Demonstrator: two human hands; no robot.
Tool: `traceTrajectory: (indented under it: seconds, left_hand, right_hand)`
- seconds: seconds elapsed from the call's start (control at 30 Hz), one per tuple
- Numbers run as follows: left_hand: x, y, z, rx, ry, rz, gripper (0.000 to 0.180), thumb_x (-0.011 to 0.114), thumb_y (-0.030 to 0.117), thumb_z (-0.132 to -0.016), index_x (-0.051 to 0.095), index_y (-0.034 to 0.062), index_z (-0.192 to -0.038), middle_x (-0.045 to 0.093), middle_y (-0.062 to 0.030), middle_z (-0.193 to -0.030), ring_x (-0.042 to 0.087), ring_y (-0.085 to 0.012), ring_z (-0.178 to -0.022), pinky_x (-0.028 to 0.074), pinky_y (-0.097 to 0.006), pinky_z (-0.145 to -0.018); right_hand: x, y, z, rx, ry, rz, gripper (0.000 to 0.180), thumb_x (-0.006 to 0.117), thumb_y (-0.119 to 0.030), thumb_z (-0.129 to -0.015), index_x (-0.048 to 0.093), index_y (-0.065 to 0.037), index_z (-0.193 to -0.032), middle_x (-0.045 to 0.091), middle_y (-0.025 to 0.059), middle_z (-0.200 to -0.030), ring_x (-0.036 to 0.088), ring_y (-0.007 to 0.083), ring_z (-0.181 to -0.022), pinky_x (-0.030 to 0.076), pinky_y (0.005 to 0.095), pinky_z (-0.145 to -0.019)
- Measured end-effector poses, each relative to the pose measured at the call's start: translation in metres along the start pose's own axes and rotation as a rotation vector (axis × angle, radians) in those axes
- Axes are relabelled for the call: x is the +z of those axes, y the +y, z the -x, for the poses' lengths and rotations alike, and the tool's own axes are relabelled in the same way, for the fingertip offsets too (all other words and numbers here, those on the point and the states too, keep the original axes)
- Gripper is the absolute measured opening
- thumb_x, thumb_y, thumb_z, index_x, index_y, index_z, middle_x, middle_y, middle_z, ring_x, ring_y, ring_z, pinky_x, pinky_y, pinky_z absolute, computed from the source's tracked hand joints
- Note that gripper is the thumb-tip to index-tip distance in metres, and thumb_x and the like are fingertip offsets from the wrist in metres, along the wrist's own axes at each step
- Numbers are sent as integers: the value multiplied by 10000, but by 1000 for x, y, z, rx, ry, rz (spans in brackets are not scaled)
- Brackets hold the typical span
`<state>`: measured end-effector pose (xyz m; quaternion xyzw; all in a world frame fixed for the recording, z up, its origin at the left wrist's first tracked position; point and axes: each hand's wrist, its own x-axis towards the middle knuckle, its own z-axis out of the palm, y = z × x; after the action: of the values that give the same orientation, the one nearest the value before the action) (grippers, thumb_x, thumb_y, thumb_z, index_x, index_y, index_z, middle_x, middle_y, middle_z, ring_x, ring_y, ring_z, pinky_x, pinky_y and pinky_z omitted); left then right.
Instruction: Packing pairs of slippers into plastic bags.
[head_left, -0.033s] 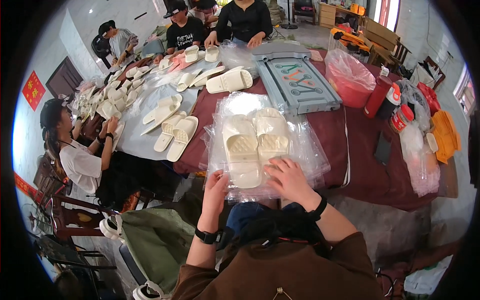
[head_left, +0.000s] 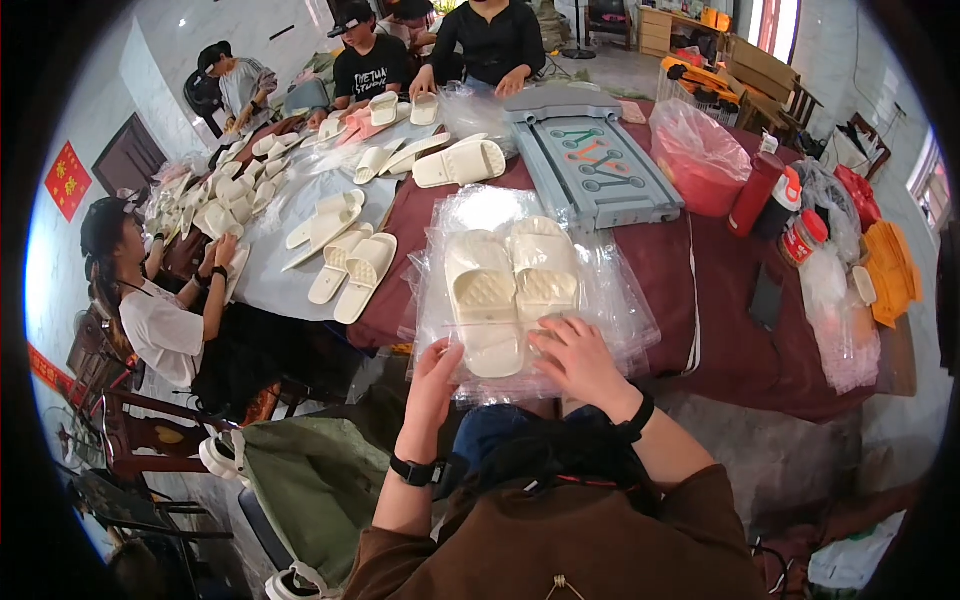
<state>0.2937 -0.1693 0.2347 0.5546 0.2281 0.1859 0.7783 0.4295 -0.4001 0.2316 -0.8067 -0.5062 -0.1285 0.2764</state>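
Note:
A pair of cream slippers (head_left: 487,300) lies inside a clear plastic bag (head_left: 600,300), on top of a stack of similar bags at the table's near edge. My left hand (head_left: 435,378) is at the bag's lower left side, thumb and fingers closed on its edge beside the left slipper's heel. Over the right slipper's heel end rests my right hand (head_left: 577,356), its fingers stretched out and somewhat apart on the bag. The heel of that slipper is mostly hidden under the fingers.
Loose cream slippers (head_left: 365,275) and a larger slipper heap (head_left: 235,195) lie to the left. A grey folding stool (head_left: 600,160) lies beyond the bags. Right of it stand a red plastic-lined tub (head_left: 705,165), bottles and a jar (head_left: 803,237). Co-workers sit around the table's far and left sides.
My left hand has shifted slightly right, toward the slippers, along the bag's edge, and the film there has moved a little. My right hand stays almost in place.

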Motion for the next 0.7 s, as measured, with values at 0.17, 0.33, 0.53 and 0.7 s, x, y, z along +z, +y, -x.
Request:
traceTrajectory:
  seconds: [0.17,0.33,0.53,0.7]
  left_hand:
    - [19,4,-18,-141,-138,-385,471,658,261,-987,545,-48,-1324,676,-97,-1161,634,-163,-1035,508,-309,-871]
    - [23,-5,-14,-125,-73,-23,383,607,193,-1015,561,-43,-1313,667,-88,-1202,629,-164,-1075,492,-304,-920]
    - [24,1,7,-137,-86,186,393,589,173,-1024,538,-37,-1353,656,-85,-1260,624,-177,-1133,482,-321,-995]
    - [12,-1,14,-12,-378,335,533,597,264,-1022,462,-28,-1446,597,-120,-1387,578,-219,-1267,451,-356,-1077]
  right_hand:
    - [-3,-3,-1,-7,29,11,368,691,-255,-891,664,-147,-1242,577,39,-1302,526,287,-1178,453,446,-919]
    - [-8,7,0,180,39,-157,472,714,-208,-878,591,-95,-1319,504,135,-1388,506,342,-1217,436,440,-1012]
    - [-10,20,-2,350,323,-93,861,834,-260,-786,369,-4,-1463,429,239,-1427,517,384,-1188,469,459,-986]
    - [-25,12,-15,502,287,-331,850,895,-257,-742,437,10,-1406,617,161,-1212,595,243,-995,505,366,-865]
